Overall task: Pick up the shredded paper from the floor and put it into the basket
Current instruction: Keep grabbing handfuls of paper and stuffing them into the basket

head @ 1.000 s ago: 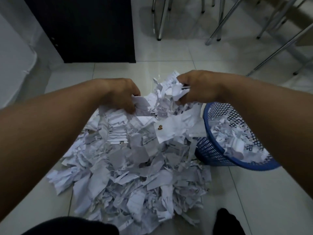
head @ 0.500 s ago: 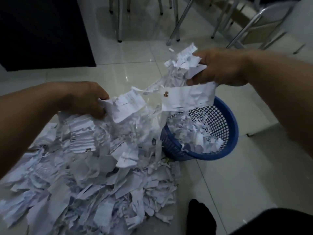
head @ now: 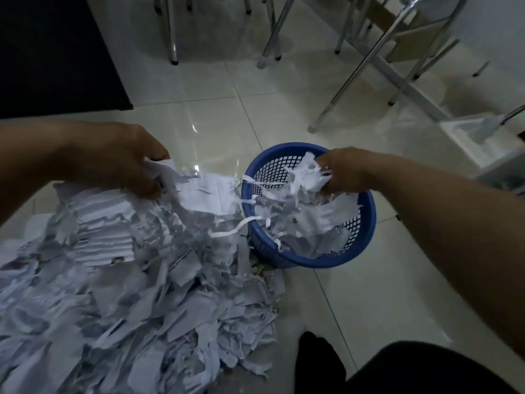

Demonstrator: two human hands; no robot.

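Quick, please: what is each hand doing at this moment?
Left hand: grips paper sheets above the floor pile.
Right hand: holds a bunch of shreds over the blue basket.

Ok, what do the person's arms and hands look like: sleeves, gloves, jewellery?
The left hand and right hand wear no gloves; no ring, watch or bracelet shows. Neither the left forearm nor the right forearm shows a sleeve up to the frame edge. Dim light could hide small marks.
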